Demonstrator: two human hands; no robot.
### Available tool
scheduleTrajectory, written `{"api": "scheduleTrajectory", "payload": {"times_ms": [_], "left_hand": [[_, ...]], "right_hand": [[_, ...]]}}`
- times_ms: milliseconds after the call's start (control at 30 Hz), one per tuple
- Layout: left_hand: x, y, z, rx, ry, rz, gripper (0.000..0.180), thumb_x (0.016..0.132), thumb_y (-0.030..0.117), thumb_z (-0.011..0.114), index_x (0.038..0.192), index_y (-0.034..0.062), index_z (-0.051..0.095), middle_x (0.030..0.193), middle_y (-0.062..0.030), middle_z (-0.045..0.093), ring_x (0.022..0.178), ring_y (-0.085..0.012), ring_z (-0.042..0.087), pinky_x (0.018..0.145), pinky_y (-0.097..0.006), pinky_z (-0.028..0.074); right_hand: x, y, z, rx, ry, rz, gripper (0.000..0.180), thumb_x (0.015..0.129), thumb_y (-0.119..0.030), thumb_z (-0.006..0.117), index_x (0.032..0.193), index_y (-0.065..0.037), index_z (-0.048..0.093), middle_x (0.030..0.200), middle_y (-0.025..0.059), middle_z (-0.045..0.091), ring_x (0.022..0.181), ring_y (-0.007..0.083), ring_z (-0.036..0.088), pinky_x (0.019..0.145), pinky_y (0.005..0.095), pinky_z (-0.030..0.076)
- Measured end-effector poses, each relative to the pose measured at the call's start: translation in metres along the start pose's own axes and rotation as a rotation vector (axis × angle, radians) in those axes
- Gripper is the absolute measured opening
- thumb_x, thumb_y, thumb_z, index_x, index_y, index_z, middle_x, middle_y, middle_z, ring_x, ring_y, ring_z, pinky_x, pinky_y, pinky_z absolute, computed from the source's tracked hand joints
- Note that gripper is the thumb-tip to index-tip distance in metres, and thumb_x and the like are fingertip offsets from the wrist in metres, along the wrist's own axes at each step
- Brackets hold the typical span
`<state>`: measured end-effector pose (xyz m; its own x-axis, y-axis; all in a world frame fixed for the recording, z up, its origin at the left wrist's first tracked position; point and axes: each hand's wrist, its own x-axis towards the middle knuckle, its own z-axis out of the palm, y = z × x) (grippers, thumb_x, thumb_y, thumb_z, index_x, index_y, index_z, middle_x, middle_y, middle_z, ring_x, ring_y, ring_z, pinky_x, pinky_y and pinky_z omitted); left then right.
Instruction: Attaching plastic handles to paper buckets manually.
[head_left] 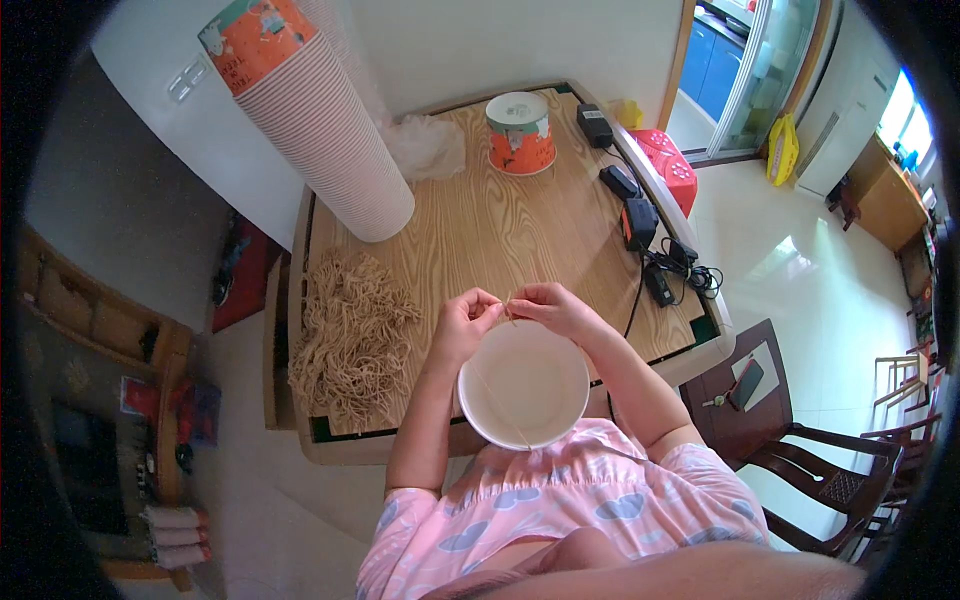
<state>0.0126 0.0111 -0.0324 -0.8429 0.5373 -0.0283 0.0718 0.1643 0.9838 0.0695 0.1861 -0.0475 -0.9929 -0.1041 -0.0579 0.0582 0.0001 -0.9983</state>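
The left hand [466,322] and right hand [552,308] pinch a thin string [497,399] together by the white bowl [540,385]. It looks begun, not finished; a big string heap [352,340] is left.

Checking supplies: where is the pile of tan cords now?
In the head view, the pile of tan cords lies on the left of the table, near the foot of the tall tub stack, left of the left hand.

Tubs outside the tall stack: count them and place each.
2: orange tub far back on the table; white tub near left hand and right hand. Others may be hidden.
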Motion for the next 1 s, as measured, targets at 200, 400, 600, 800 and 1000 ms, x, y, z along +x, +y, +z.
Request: {"api": "scheduleTrajectory", "payload": {"times_ms": [200, 400, 600, 800, 1000], "left_hand": [[0.002, -0.001, -0.001, 0.016, -0.001, 0.029, 0.007, 0.083, 0.007, 0.063, 0.080, 0.0022, 0.060, 0.064, 0.0045, 0.056, 0.056, -0.0009, 0.047, 0.050, -0.018, 0.039], [0.003, -0.002, -0.003, 0.006, -0.031, 0.019, 0.007, 0.083, 0.008, 0.063, 0.081, 0.0023, 0.060, 0.066, 0.0038, 0.057, 0.057, -0.0015, 0.048, 0.051, -0.018, 0.039], [0.004, -0.003, -0.004, 0.045, -0.013, 0.042, 0.006, 0.083, 0.007, 0.062, 0.081, 0.0022, 0.060, 0.066, 0.0032, 0.057, 0.059, -0.0021, 0.049, 0.052, -0.019, 0.040], [0.004, 0.003, -0.003, 0.072, -0.019, 0.057, 0.006, 0.083, 0.007, 0.062, 0.081, 0.0016, 0.060, 0.066, 0.0025, 0.057, 0.058, -0.0030, 0.049, 0.052, -0.020, 0.041], [0.001, -0.003, -0.007, 0.162, 0.110, 0.102, 0.008, 0.083, 0.007, 0.062, 0.078, 0.0007, 0.060, 0.069, -0.0015, 0.060, 0.060, -0.0061, 0.052, 0.055, -0.022, 0.043]], "right_hand": [[0.003, -0.006, -0.001, -0.007, 0.012, 0.099, 0.023, 0.085, -0.023, 0.062, 0.084, -0.001, 0.063, 0.075, 0.0012, 0.060, 0.069, 0.0079, 0.054, 0.059, 0.0223, 0.043], [0.008, 0.001, -0.004, 0.003, -0.003, 0.141, 0.023, 0.085, -0.024, 0.062, 0.084, -0.001, 0.063, 0.075, 0.0014, 0.061, 0.068, 0.0080, 0.055, 0.056, 0.0231, 0.044], [0.006, -0.012, -0.004, 0.012, -0.089, 0.249, 0.023, 0.085, -0.025, 0.062, 0.085, -0.003, 0.064, 0.075, 0.0012, 0.061, 0.065, 0.0075, 0.055, 0.054, 0.0227, 0.044], [0.011, 0.002, -0.005, 0.224, -0.068, 0.223, 0.015, 0.086, -0.020, 0.061, 0.086, -0.005, 0.062, 0.075, -0.0002, 0.060, 0.066, 0.0068, 0.055, 0.053, 0.0201, 0.043], [0.007, 0.004, -0.012, 0.311, -0.216, 0.198, 0.013, 0.086, -0.018, 0.060, 0.083, -0.005, 0.059, 0.074, -0.0008, 0.058, 0.063, 0.0057, 0.054, 0.051, 0.0202, 0.043]]}}
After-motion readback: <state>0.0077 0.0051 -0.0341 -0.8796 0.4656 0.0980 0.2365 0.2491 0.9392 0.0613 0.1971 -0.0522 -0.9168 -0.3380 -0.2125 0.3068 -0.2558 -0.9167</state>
